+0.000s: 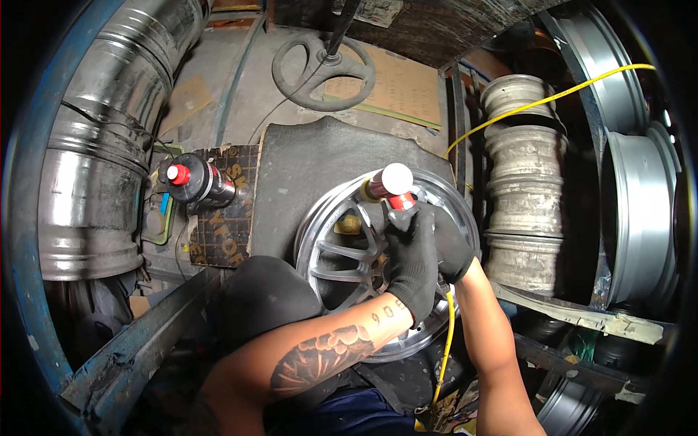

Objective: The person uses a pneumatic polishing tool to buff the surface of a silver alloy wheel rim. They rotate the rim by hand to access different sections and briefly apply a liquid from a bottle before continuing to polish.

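A silver alloy wheel [342, 273] lies face up on a black mat in front of me. Over its upper part, both hands in dark gloves grip a red-and-black handheld tool [401, 201] with a round, white-faced head. My left hand [413, 265] is closed round the tool body; my tattooed left forearm crosses the wheel's lower side. My right hand [452, 243] is closed beside it, its fingers partly hidden. From below the hands a yellow hose [449, 327] runs down past the wheel. Whether the head touches the metal I cannot tell.
A black cylindrical thing with a red-and-white top [193, 180] stands on a printed board [225, 240] at left. Farther off lies a grey steering wheel [323, 76]. Stacked rims [523, 182] line the right, large shiny ones [94, 196] the left. Another yellow hose stretch [538, 97] crosses upper right.
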{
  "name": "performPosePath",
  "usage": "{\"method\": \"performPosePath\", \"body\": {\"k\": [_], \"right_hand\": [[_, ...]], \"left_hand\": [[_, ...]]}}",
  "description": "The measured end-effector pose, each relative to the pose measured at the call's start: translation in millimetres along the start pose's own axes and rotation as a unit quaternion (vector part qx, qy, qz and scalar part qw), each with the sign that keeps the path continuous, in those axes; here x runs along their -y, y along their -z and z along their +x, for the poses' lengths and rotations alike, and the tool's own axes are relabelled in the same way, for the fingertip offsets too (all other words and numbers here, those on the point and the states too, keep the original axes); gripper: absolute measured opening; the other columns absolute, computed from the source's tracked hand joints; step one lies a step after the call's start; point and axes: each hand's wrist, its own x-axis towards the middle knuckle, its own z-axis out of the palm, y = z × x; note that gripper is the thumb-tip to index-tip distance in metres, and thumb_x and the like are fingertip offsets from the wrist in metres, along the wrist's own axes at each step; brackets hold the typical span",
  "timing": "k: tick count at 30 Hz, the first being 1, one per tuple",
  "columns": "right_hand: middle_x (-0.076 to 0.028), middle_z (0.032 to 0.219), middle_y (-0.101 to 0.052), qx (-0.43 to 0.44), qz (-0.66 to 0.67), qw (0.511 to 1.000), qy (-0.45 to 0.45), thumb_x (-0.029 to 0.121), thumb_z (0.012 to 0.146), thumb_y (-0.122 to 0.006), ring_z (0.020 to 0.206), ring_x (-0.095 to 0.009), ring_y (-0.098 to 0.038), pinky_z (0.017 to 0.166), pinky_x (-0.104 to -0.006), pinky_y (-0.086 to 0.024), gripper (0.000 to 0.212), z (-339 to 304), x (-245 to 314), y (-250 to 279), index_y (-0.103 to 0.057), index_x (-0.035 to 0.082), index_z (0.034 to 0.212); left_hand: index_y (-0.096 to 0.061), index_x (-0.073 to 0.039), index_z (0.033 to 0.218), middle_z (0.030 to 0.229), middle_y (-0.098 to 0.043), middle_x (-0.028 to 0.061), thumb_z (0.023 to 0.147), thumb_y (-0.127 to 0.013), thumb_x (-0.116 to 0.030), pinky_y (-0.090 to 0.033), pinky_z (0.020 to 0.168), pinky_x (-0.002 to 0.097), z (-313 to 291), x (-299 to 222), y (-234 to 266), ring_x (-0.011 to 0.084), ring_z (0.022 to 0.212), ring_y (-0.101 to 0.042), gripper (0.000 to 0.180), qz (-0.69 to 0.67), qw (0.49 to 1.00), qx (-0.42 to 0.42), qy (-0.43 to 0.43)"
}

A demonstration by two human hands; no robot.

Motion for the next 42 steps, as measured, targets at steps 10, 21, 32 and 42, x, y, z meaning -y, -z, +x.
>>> {"method": "performPosePath", "body": {"k": [10,21,32,42], "right_hand": [[-0.01,0.101,-0.072,-0.036,-0.038,0.997,0.051,0.018,0.094,-0.077,0.091,-0.015,-0.066,0.082,-0.0332,-0.055,0.03,-9,12,-7,-0.068,-0.001,0.115],[-0.009,0.113,-0.072,0.115,0.01,0.993,0.03,0.021,0.094,-0.076,0.099,-0.013,-0.064,0.089,-0.0333,-0.055,0.04,7,14,-5,-0.065,-0.002,0.125],[-0.008,0.1,-0.073,0.039,0.012,0.999,0.012,0.025,0.092,-0.075,0.092,-0.016,-0.065,0.082,-0.0355,-0.055,0.039,-4,25,-5,-0.067,-0.002,0.12],[-0.008,0.091,-0.069,-0.063,-0.016,0.997,0.041,0.014,0.09,-0.078,0.082,-0.016,-0.062,0.075,-0.0345,-0.054,0.022,-9,5,-15,-0.069,0.001,0.105]], "left_hand": [[-0.032,-0.01,0.158,0.15,-0.047,0.0196,0.097,-0.066,-0.05,-0.045,0.112,0.0405,-5,-15,-4,0.0267,0.137,-0.051,0.08,0.093,0.993,-0.004,0.067],[-0.032,-0.011,0.157,0.148,-0.048,0.0186,0.095,-0.068,-0.053,-0.045,0.112,0.0408,-10,-19,3,0.0255,0.135,-0.051,0.084,0.055,0.996,-0.02,0.063],[-0.032,-0.012,0.157,0.148,-0.047,0.0186,0.095,-0.068,-0.052,-0.045,0.111,0.0405,-8,-6,4,0.0256,0.135,-0.051,0.082,0.023,0.999,-0.003,0.027],[-0.034,-0.011,0.151,0.142,-0.052,0.0179,0.095,-0.07,-0.045,-0.046,0.108,0.0415,-3,-6,5,0.0271,0.131,-0.054,0.075,0.064,0.997,0.028,0.033]]}}
